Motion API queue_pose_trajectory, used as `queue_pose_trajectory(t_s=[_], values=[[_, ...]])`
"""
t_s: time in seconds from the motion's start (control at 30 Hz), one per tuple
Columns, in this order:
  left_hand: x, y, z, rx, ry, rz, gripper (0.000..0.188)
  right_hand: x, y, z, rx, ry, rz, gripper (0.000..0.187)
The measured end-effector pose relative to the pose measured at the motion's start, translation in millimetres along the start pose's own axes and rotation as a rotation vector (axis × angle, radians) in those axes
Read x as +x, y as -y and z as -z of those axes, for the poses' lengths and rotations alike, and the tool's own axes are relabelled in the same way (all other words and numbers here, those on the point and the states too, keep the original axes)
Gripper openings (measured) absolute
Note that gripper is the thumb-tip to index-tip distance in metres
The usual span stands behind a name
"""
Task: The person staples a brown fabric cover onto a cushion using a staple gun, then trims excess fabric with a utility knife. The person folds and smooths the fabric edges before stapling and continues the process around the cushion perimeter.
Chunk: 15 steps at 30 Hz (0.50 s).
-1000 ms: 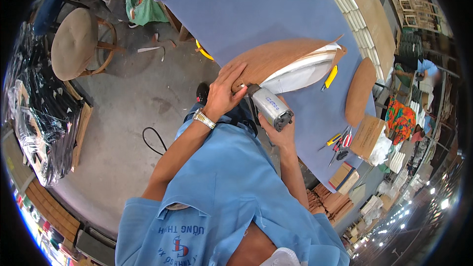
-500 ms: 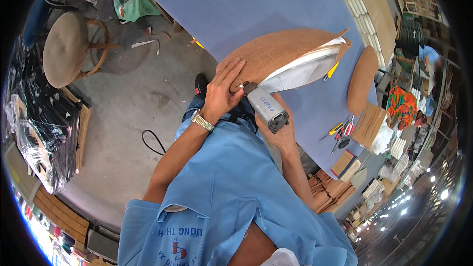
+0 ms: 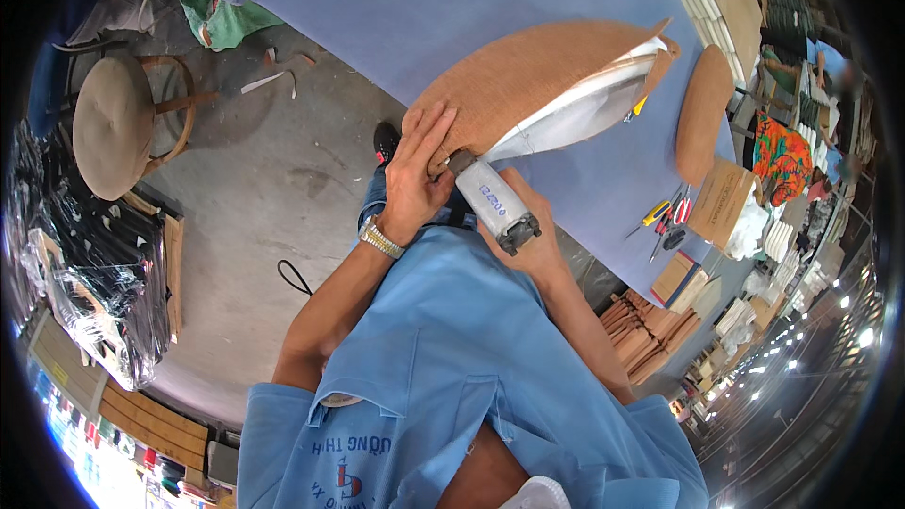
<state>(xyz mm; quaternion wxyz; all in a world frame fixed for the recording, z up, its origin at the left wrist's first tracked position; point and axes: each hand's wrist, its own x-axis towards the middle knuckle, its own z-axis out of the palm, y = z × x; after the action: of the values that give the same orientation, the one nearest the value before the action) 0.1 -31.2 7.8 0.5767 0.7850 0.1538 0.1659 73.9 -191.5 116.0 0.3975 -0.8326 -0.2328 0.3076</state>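
Note:
A curved panel, upholstered in brown fabric with white padding and lining at its open side, rests partly on the blue table and reaches over its near edge. My left hand grips its near left end, fingers laid over the fabric and thumb beside the edge. In my right hand is a grey staple gun, its nose against or very close to the panel's edge beside my left thumb. The gun's body hides most of the right fingers.
On the blue table lie another brown padded piece, screwdrivers and scissors, and a cardboard box. A round stool stands at left. Plastic-wrapped goods lie below it, and a black cord loop is on the floor.
The staple gun and both hands have shifted slightly left along the panel's end. The panel appears a little higher in view, and the whole view has shifted a little.

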Motion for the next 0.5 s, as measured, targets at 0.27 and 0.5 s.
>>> queue_pose_trajectory(t_s=[0.27, 0.5], values=[[11, -3, 6, 0.060, -0.005, 0.025, 0.083, 5, -2, 4, 0.026, -0.095, 0.146, 0.037], [7, -12, -6, 0.186, -0.037, 0.010, 0.069, -55, -77, 67, 0.057, -0.241, -0.063, 0.045]])
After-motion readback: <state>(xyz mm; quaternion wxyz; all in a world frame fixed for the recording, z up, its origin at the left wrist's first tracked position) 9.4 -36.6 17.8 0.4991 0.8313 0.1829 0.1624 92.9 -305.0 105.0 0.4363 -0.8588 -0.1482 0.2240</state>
